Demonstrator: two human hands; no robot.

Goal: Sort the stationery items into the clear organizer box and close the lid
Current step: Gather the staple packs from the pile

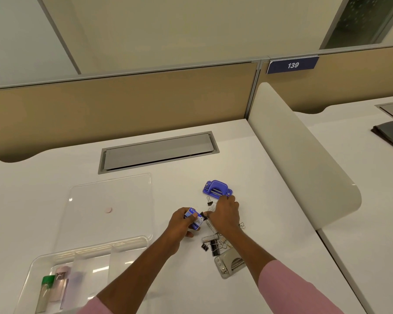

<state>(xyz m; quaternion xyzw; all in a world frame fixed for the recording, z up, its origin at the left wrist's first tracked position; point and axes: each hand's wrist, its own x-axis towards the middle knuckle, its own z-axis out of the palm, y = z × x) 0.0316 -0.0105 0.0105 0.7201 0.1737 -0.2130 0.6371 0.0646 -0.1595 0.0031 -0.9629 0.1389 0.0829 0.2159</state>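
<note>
Left hand clamped on a small blue box, right hand pinching at clips beside it, clear organizer box open at the desk's near-left edge, bare white desk beyond

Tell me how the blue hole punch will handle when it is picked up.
The blue hole punch looks rigid and probably heavy for its size. Its flat base sits squarely on the desk, so it likely will not roll or tip. Its smooth surface may be slightly slippery.

organizer box near left, lid behind | hole punch right of lid | binder clips before punch
</note>
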